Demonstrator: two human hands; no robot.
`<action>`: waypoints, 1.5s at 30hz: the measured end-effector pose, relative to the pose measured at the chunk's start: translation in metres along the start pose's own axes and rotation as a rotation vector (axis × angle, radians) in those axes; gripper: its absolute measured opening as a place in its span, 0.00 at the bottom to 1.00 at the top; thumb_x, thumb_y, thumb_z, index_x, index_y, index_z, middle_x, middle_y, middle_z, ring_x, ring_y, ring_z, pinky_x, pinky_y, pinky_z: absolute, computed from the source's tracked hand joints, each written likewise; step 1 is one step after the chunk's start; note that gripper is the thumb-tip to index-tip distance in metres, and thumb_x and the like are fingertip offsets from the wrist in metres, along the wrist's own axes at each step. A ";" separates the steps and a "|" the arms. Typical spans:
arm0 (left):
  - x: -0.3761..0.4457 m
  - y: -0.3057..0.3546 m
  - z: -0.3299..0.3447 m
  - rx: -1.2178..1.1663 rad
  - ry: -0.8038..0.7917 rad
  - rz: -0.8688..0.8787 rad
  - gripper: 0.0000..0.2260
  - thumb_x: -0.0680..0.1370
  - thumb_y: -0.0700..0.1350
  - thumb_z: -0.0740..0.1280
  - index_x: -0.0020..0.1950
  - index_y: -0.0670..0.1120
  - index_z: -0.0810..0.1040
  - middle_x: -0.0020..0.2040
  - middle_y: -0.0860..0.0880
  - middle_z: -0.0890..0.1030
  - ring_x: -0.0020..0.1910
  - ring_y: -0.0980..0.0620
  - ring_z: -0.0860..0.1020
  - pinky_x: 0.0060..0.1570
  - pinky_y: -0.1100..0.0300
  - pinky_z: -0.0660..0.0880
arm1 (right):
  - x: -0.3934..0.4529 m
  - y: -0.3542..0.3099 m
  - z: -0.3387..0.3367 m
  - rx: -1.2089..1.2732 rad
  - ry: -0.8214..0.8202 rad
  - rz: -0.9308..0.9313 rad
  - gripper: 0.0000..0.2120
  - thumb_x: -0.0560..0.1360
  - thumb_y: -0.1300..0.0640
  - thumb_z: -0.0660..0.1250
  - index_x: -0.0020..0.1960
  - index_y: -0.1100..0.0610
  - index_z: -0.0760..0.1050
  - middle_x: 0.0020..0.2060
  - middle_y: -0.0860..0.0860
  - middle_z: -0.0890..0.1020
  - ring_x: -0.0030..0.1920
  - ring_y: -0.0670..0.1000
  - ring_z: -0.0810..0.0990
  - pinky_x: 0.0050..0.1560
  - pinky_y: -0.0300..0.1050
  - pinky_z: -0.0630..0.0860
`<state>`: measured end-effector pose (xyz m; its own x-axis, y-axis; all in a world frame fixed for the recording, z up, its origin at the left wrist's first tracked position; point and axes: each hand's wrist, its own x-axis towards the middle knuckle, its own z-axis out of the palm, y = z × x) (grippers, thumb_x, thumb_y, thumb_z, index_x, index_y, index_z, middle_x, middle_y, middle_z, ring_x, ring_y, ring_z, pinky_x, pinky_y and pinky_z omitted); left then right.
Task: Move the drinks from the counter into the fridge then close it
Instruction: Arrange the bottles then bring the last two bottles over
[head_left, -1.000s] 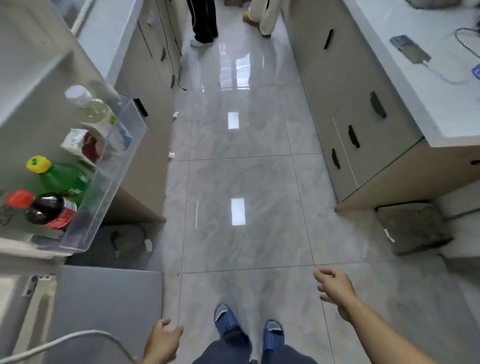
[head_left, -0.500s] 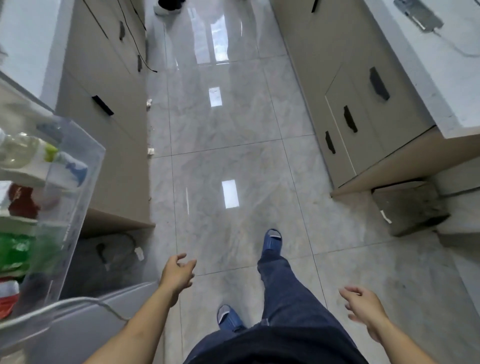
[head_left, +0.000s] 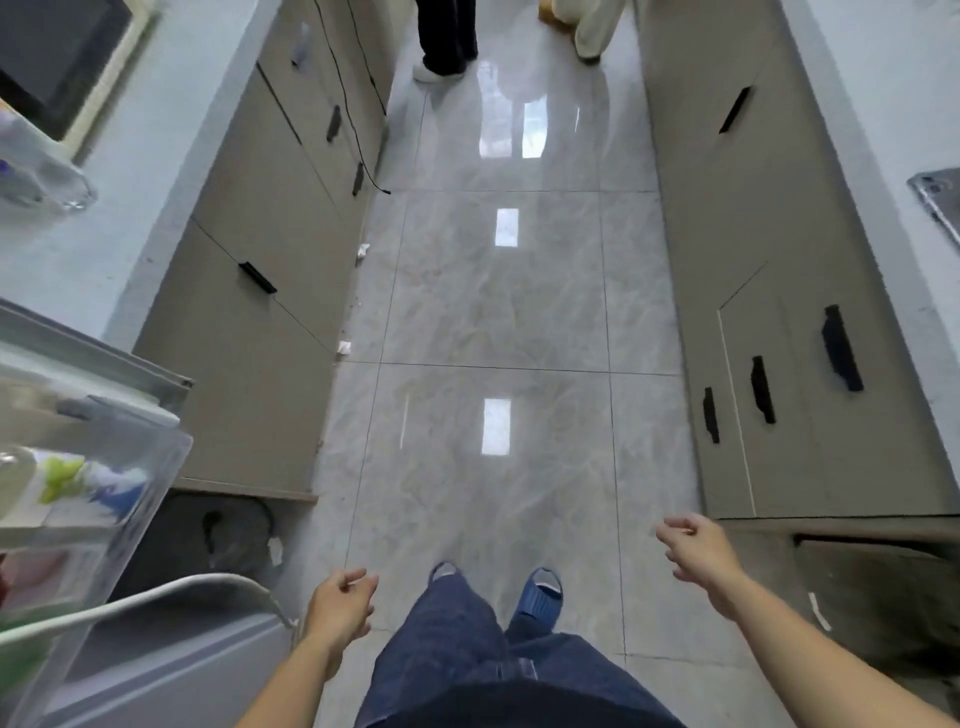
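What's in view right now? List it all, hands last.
fridge door: one, white, open, bottom left
door bin: one, clear, left, holding blurred drinks
cabinets: two rows, beige, black handles, either side of the aisle
counters: two, pale, on the cabinets
floor: grey glossy tile, centre
cable: one, black, hanging down left cabinets
bystanders' legs: two pairs, top centre
slippers: two, blue, bottom centre
left hand: empty, fingers loosely curled
right hand: empty, fingers loosely curled

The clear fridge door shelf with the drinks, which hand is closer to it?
Left. The left hand hangs just right of the door shelf; the right hand is across the aisle.
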<state>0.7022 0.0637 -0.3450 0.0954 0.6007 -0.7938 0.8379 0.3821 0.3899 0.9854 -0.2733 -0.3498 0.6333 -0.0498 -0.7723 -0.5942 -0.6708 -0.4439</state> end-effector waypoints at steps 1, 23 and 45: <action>0.003 0.005 0.003 -0.018 0.018 -0.020 0.13 0.81 0.45 0.67 0.64 0.41 0.76 0.54 0.42 0.80 0.44 0.47 0.80 0.41 0.56 0.77 | 0.011 -0.021 0.000 -0.005 -0.015 -0.027 0.13 0.76 0.54 0.70 0.58 0.58 0.77 0.41 0.54 0.80 0.38 0.54 0.77 0.39 0.47 0.76; 0.116 0.250 -0.005 -0.465 0.156 -0.110 0.08 0.80 0.45 0.66 0.57 0.46 0.77 0.51 0.46 0.80 0.45 0.48 0.78 0.42 0.57 0.77 | 0.145 -0.381 0.072 -0.443 -0.226 -0.255 0.07 0.78 0.52 0.69 0.51 0.56 0.76 0.39 0.55 0.78 0.38 0.53 0.75 0.38 0.47 0.75; 0.126 0.389 -0.034 -0.846 0.735 -0.258 0.13 0.78 0.44 0.66 0.62 0.46 0.76 0.53 0.45 0.82 0.51 0.44 0.81 0.55 0.47 0.80 | 0.163 -0.691 0.292 -0.779 -0.733 -0.697 0.07 0.76 0.52 0.71 0.51 0.53 0.78 0.42 0.52 0.83 0.41 0.52 0.81 0.47 0.52 0.79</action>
<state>1.0220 0.3121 -0.2777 -0.5964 0.5945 -0.5394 0.1318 0.7353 0.6648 1.3544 0.3978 -0.3018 0.1234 0.7379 -0.6635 0.3563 -0.6570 -0.6644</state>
